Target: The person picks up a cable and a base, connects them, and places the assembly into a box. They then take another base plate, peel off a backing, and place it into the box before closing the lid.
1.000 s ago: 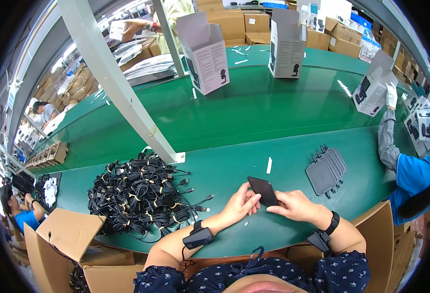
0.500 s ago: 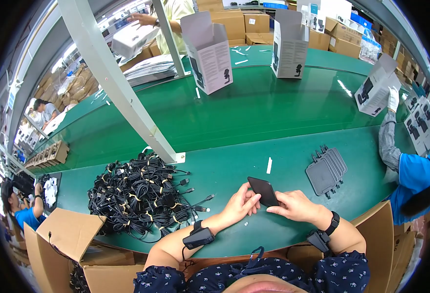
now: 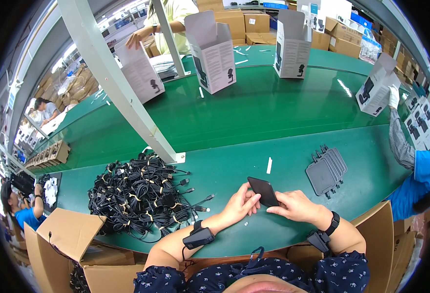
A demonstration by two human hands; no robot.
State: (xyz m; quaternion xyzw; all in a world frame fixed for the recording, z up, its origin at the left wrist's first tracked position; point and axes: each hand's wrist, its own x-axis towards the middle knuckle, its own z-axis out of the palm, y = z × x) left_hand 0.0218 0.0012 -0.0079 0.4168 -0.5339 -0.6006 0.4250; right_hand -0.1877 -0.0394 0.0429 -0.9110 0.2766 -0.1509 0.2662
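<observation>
Between my two hands, above the near green worktop (image 3: pixel 229 166), is a flat black phone-shaped slab (image 3: pixel 263 190), tilted; its exact kind does not show. My left hand (image 3: pixel 240 204) has its fingers closed on the slab's left side, thumb near the lower edge. On the right edge, my right hand (image 3: pixel 294 205) grips it between thumb and fingers. A stack of dark grey flat plates (image 3: pixel 326 171) with small tabs lies to the right. Left of my left hand is a big heap of black cables (image 3: pixel 139 195), bundled with tan ties.
A green conveyor belt (image 3: pixel 254 107) runs beyond the worktop, carrying open white cartons (image 3: pixel 215 68). A pale metal post (image 3: pixel 112 83) stands at left. Cardboard boxes (image 3: pixel 73 232) flank me. At right, a co-worker's gloved hand (image 3: pixel 394 97) touches a carton. A white strip (image 3: pixel 269 165) lies ahead.
Another white carton now stands on the belt at left, under the far person's hand. The nearby cartons have shifted slightly right. The right co-worker's arm has moved. My hands and the slab stay put.
</observation>
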